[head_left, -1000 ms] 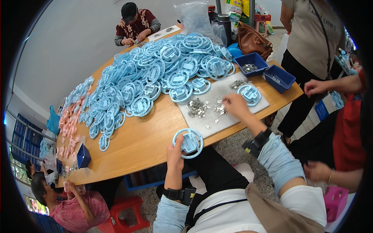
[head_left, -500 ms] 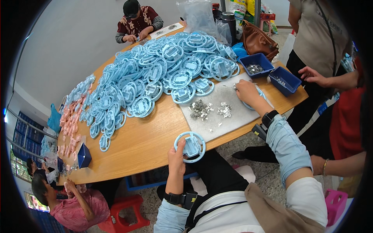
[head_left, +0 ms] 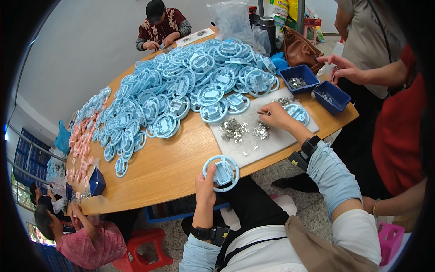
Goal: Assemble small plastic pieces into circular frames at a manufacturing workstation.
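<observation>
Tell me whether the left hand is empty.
No, the left hand holds a light-blue, wheel-shaped plastic part by its rim.

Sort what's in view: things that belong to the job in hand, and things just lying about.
Likely part of the job:
- wheel-shaped light-blue part in the left hand
- thin item in the right hand, too small to identify
- small metal pieces
- pale board
- heaped blue parts

Apparently just lying about:
- brown handbag
- black flask
- clear plastic bag
</observation>
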A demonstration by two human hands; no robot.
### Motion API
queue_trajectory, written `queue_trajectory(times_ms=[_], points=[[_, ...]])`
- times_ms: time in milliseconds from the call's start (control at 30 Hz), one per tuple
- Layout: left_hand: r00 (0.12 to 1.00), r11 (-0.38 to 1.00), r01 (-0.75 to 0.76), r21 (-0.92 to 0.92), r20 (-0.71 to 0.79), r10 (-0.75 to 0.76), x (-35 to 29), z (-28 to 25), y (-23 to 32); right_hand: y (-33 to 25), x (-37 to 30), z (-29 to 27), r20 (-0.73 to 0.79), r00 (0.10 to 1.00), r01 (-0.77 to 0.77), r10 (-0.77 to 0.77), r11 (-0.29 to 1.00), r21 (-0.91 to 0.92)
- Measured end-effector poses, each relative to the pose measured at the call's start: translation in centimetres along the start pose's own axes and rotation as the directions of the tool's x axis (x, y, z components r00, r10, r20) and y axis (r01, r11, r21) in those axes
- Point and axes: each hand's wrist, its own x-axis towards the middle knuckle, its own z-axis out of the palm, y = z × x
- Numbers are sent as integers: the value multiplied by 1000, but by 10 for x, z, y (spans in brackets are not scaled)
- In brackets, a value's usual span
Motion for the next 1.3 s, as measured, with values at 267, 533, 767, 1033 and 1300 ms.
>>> queue_trajectory(times_ms=[267,533,767,1033,1300], points=[[1000,1000,1,-25,0,-1,2,-1,-2,0,-2,-5,24,997,-65,67,993,-102],[999,1000,0,13,-35,1,2,-1,-2,25,9,-27,-284,952,-255,112,804,-537],[999,999,-4,37,-40,6,3,-3,-6,47,17,-25,-199,977,-11,-76,916,-401],[1000,1000,4,-9,-27,-4,2,-1,-4,5,8,-14,-89,993,61,-71,993,-104],[1000,1000,2,-13,-10,-2,3,-3,-5,2,5,2,116,987,126,-112,985,-120]])
